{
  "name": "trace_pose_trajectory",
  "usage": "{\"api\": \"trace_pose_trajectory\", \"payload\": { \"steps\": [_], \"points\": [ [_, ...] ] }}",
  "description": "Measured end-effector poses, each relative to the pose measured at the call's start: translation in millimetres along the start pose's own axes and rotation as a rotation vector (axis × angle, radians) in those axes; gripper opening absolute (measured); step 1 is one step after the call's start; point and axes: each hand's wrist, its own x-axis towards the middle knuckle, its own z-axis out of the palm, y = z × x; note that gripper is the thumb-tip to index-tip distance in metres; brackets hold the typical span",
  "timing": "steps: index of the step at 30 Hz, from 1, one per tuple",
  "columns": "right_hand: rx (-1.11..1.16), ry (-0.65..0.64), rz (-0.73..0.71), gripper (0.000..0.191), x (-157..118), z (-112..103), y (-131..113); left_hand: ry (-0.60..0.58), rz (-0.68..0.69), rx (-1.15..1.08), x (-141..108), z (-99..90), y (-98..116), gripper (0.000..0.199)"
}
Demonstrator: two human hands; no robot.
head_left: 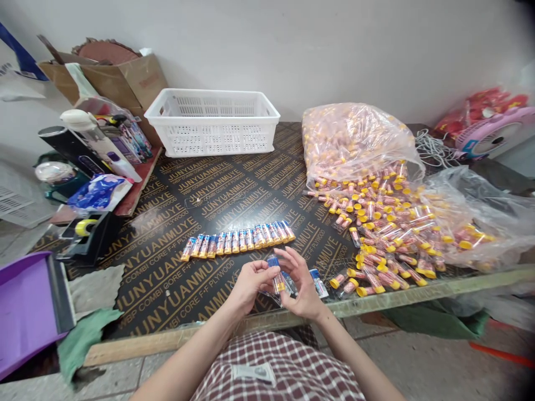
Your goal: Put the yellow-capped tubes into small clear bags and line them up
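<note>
Just above the table's front edge, my left hand (pixel 253 283) pinches a small clear tube (pixel 276 277) with a blue upper part and a yellow lower end. My right hand (pixel 304 287) curves around the same tube from the right, its thumb by the yellow end and a fingertip close to the blue top. Partly hidden behind my right hand lie printed blue pieces (pixel 319 283). Beyond both hands, a slanting row of blue-and-yellow labelled tubes (pixel 240 240) lies side by side.
Many pink tubes with yellow caps (pixel 387 223) spill from a clear plastic bag (pixel 351 139) on the right. A white basket (pixel 213 139) stands at the back. Left are a tape dispenser (pixel 98 239), a cardboard box (pixel 142 83) and a purple dustpan (pixel 27 306). A pink fan (pixel 493 136) sits far right.
</note>
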Motion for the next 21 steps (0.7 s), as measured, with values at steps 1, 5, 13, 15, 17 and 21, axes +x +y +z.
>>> {"api": "trace_pose_trajectory", "payload": {
  "steps": [1,5,13,15,17,21],
  "points": [
    [-0.015,-0.001,0.005,0.087,1,-3,0,0.030,0.035,0.030,6,-4.1,2,0.041],
    [-0.105,0.068,0.033,0.084,0,-19,3,0.297,0.297,0.339,43,-28.8,19,0.048],
    [-0.502,0.108,0.127,0.049,-7,-58,4,0.569,0.424,1.183,94,-48.0,39,0.045],
    [-0.656,0.104,0.155,0.039,-11,-76,7,0.566,0.466,1.270,90,-45.8,39,0.043],
    [-0.791,0.090,0.192,0.035,-17,-97,11,0.545,0.505,1.308,80,-43.8,38,0.037],
    [-1.027,-0.098,0.334,0.041,-33,-133,21,0.291,0.322,1.387,47,-39.5,17,0.040]
  ]
}}
